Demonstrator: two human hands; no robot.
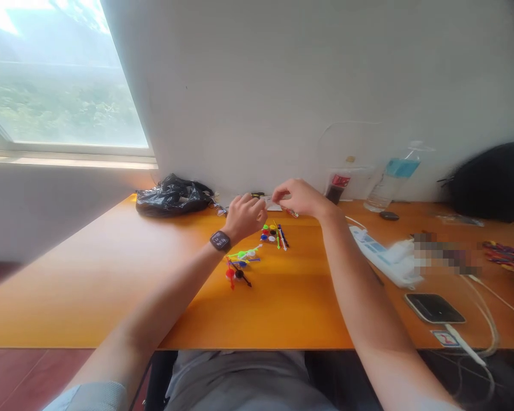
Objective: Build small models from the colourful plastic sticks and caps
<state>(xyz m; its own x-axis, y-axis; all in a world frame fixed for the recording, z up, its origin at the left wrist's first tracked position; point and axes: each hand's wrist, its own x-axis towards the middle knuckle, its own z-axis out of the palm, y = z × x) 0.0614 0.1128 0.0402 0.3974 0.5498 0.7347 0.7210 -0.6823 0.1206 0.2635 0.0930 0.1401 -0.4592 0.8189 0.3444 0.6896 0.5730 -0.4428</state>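
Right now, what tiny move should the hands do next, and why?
Maybe reach the right hand toward the loose arrows, if it is free; I can't tell. They lie beside the small round pieces, while nearer the camera the red round piece and the black round piece each already have an arrow across them.

Tabletop [282,311] looked like smooth, glossy wood. Bag [171,198] was shiny, crinkled plastic; bottle [380,193], clear plastic. Wall [257,97] was matt. Arrow pieces [242,264] were probably smooth plastic, too small to be sure. Sleeve [96,396] was textured cloth.
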